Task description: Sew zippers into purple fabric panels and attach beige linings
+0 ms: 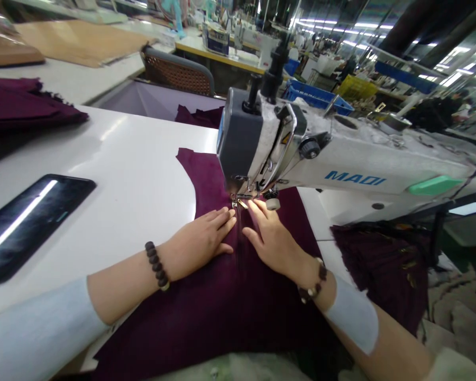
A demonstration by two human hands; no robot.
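A large piece of dark purple fabric (262, 312) lies under the head of a white and grey sewing machine (353, 153) and hangs toward my lap. My left hand (202, 238) rests flat on the fabric, fingers stretched toward the presser foot (234, 203). On the other side, my right hand (275, 238) lies on the cloth with its fingers out and its tips close by the needle area. Between the hands runs a dark zipper (240, 238) or seam line, with a metal zipper pull (243, 204) beside the foot.
A dark phone or tablet (31, 222) lies on the white table (143, 159) at left. Purple fabric stacks (27, 106) sit at the far left, and more purple pieces (388, 270) lie at right. Behind the table stands a chair (178, 71).
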